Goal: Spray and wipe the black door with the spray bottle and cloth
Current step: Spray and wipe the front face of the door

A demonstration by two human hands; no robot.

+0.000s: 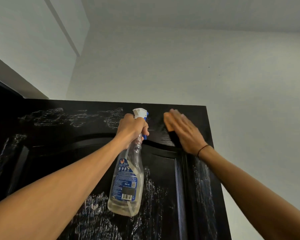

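Observation:
The black door (62, 153) fills the lower frame, its grain streaked with wet white patches near the top edge and down the panels. My left hand (132, 128) grips the neck of a clear spray bottle (126, 184) with a white and blue nozzle, held up close to the door's top rail. My right hand (185, 132) lies flat with straight fingers, pressing an orange cloth (168, 122) against the door near its upper right corner. Most of the cloth is hidden under the palm; a dark part shows below the orange.
A pale wall (249, 84) runs behind and to the right of the door's free edge. White ceiling (42, 32) with a beam is above left. A thin black band circles my right wrist.

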